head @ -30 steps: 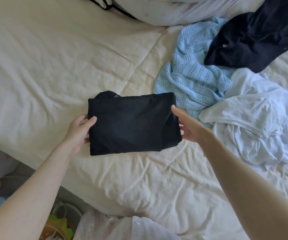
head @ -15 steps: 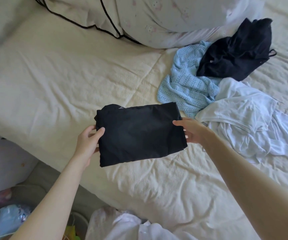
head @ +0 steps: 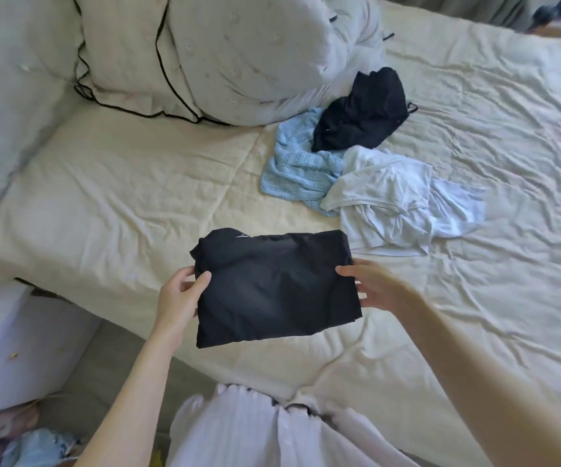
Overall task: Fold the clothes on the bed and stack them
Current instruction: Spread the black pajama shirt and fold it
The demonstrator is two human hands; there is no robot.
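Folded black garment (head: pixel 274 288) held above the near edge of the bed (head: pixel 120 197) — left hand (head: pixel 179 296) pinches its left edge, thumb on top; right hand (head: pixel 371 286) grips its right edge, thumb over the cloth. Beyond, in one heap: light blue knit (head: pixel 297 173), white shirt (head: pixel 390 200), crumpled black garment (head: pixel 361 111) — beside a pillow (head: pixel 238 55).

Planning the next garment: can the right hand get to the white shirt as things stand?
Probably not yet: the right hand is holding the folded black garment. The white shirt lies uncovered just beyond it.
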